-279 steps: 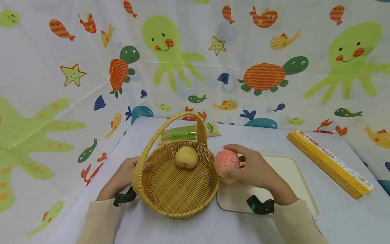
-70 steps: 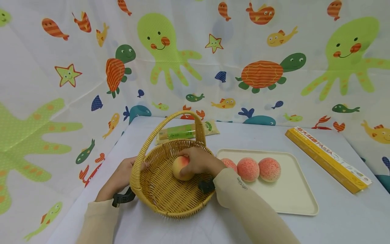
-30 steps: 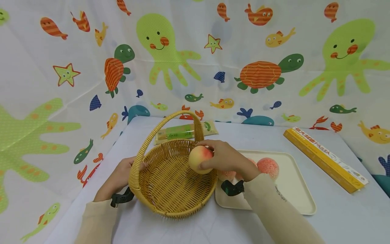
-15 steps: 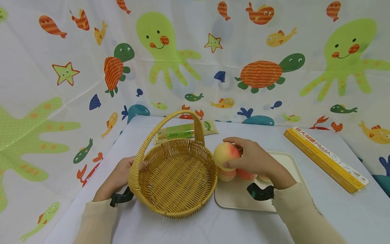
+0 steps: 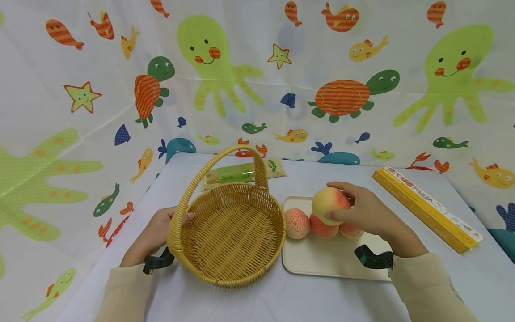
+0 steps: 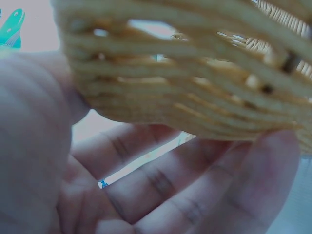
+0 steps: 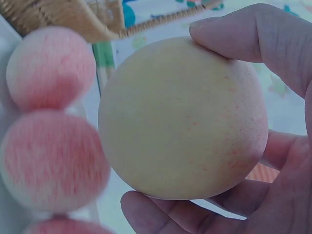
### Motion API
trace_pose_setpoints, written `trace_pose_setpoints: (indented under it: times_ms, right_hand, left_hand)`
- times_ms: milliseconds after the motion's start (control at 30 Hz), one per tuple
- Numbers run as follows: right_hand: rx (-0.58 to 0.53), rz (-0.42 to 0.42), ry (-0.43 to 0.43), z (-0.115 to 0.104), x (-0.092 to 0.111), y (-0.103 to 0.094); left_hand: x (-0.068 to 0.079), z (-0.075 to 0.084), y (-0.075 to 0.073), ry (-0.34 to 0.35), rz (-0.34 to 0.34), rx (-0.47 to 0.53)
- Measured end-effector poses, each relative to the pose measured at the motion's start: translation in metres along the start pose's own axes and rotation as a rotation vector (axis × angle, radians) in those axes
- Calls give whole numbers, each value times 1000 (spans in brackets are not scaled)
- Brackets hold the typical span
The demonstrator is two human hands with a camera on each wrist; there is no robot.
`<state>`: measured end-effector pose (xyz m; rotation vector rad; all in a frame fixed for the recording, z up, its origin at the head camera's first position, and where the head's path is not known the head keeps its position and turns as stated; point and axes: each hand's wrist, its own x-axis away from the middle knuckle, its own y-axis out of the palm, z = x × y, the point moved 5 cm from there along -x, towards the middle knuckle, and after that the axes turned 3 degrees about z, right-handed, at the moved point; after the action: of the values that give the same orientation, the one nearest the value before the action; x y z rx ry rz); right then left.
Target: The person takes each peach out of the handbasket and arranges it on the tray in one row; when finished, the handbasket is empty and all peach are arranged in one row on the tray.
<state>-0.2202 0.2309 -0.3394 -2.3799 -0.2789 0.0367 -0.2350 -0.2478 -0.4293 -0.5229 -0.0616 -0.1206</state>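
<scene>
My right hand grips a yellow peach with a red blush, fingers and thumb round it, above the cream tray. Three pink, speckled peaches stand in a row on the tray, the leftmost peach in full view and the other two partly behind the held one. In the right wrist view the held peach is raised apart from that row. My left hand holds the wicker basket at its left side, thumb over the rim and fingers under the weave. The basket's woven floor shows.
A clear packet with a green label lies behind the basket. To the tray's right lies a long yellow pasta box. A curtain printed with sea animals hangs behind and to the left of the white table.
Earlier my right hand held a pink peach over the tray, then gripped the yellow peach inside the basket. It has lifted that one out and carried it right, over the tray. The left hand stays.
</scene>
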Motion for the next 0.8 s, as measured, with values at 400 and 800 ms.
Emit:
trace_pose_setpoints:
  times_ms: [400, 800]
  right_hand:
    - [25, 68, 20, 38, 14, -29]
    - [26, 98, 91, 62, 21, -43]
  left_hand:
    - [0, -1, -1, 1, 12, -17]
    - [0, -2, -1, -14, 0, -7]
